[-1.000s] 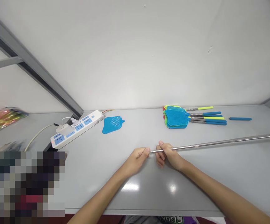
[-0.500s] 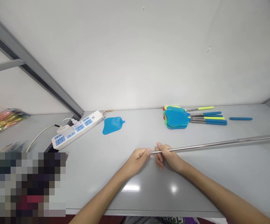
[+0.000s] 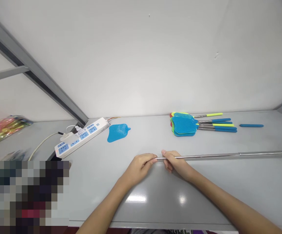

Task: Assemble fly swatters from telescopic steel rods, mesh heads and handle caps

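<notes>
A long silver telescopic rod (image 3: 214, 156) stretches from my hands out past the right edge of the view. My left hand (image 3: 142, 165) pinches its left tip between thumb and fingers. Just to the right, my right hand (image 3: 176, 162) is closed round the rod, thumb on top. Beyond my left hand a loose blue fly swatter head (image 3: 118, 132) lies flat with its short stem pointing right. A pile of fly swatters (image 3: 184, 125) with blue, green, yellow and red heads lies near the wall, handles to the right. A separate blue handle (image 3: 251, 125) lies right of the pile.
A white power strip (image 3: 82, 138) with plugs and a cable lies at the left, beside a grey metal frame post (image 3: 55, 91). Bagged colourful items (image 3: 6, 128) are at the far left. A white wall (image 3: 141, 58) backs the grey table (image 3: 94, 182).
The rod has swung closer to level and slid leftward a little, its far end now nearly in view. Both hands keep their hold; the left hand has turned slightly over it.
</notes>
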Tool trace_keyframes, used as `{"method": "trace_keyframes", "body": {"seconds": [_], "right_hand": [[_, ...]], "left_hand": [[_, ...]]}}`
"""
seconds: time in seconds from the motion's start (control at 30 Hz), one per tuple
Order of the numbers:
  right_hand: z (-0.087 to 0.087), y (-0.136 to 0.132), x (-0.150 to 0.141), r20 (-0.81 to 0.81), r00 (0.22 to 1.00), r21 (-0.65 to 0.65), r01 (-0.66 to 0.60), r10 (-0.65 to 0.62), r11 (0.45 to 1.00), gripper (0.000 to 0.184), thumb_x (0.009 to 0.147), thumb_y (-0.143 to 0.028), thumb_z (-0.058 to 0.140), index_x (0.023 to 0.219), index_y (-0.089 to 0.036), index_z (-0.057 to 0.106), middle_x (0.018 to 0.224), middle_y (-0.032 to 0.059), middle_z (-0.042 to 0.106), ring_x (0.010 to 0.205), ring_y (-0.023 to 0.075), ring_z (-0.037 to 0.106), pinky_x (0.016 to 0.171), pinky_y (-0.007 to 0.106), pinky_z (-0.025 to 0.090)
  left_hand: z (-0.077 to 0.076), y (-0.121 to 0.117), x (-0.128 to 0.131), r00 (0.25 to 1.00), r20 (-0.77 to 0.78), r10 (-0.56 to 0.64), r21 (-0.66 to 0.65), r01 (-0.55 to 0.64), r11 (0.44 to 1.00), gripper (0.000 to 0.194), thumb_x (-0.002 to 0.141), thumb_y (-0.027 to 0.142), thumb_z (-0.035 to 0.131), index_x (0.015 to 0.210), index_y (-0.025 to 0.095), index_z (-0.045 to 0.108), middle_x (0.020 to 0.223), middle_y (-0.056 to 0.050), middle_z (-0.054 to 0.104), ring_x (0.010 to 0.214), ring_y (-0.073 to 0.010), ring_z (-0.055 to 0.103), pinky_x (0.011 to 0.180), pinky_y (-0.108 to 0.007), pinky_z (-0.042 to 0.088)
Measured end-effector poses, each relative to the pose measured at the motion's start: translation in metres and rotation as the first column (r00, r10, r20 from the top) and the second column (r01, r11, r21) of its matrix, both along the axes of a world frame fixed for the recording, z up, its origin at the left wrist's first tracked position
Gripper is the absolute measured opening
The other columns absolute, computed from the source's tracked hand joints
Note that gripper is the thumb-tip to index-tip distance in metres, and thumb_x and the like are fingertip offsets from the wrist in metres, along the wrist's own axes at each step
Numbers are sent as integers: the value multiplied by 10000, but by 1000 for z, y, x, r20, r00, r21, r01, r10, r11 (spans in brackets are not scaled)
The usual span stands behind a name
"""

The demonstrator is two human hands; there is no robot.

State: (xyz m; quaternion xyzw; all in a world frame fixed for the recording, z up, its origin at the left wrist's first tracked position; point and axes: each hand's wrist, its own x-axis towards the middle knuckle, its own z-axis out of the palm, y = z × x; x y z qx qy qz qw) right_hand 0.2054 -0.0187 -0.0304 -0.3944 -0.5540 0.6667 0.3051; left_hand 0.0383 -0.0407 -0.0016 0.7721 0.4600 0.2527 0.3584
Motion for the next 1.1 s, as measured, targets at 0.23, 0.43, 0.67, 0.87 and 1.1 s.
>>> {"method": "trace_keyframes", "body": {"seconds": [0.23, 0.43, 0.67, 0.87, 1.1], "right_hand": [[8, 13, 14, -79, 953, -20, 292, -292, 956, 420, 750, -405, 475, 413, -159, 430, 335, -37, 333, 338, 60, 308, 408, 229, 225], [10, 28, 29, -254, 829, -161, 471, -498, 867, 368, 724, -365, 517, 442, -164, 395, 351, -56, 289, 338, 62, 325, 410, 225, 249], [12, 35, 37, -269, 765, -147, 569, -586, 809, 368, 725, -347, 514, 436, -157, 389, 361, -48, 327, 330, 61, 340, 388, 222, 243], [4, 33, 33, -309, 704, -196, 611, -640, 767, 380, 748, -300, 435, 408, -159, 343, 368, -45, 298, 332, 65, 341, 382, 220, 259], [3, 39, 38, -452, 534, -190, 724, -714, 663, 408, 744, -240, 397, 375, -171, 241, 342, -48, 208, 328, 69, 269, 369, 228, 230]], "left_hand": [[1, 8, -18, 978, 41, 206, 25, -207, 978, 287, 822, 352, 368, 741, 162, 567, 609, 7, 494, 577, -105, 426, 549, -206, 333], [2, 16, -39, 921, 134, 366, 43, -375, 926, 252, 801, 362, 406, 758, 160, 551, 578, 21, 449, 543, -95, 417, 543, -205, 343], [5, 19, -46, 906, 29, 422, 200, -419, 886, 204, 805, 327, 410, 793, 177, 549, 775, -9, 547, 662, -115, 461, 597, -214, 347], [5, 16, -35, 947, -181, 265, 175, -234, 956, 271, 848, 304, 296, 707, 179, 490, 672, 6, 504, 639, -118, 457, 584, -221, 329], [-4, 5, -19, 945, -315, 88, 61, -72, 996, 316, 865, 325, 226, 626, 187, 380, 543, 33, 386, 538, -109, 390, 535, -224, 297]]}}
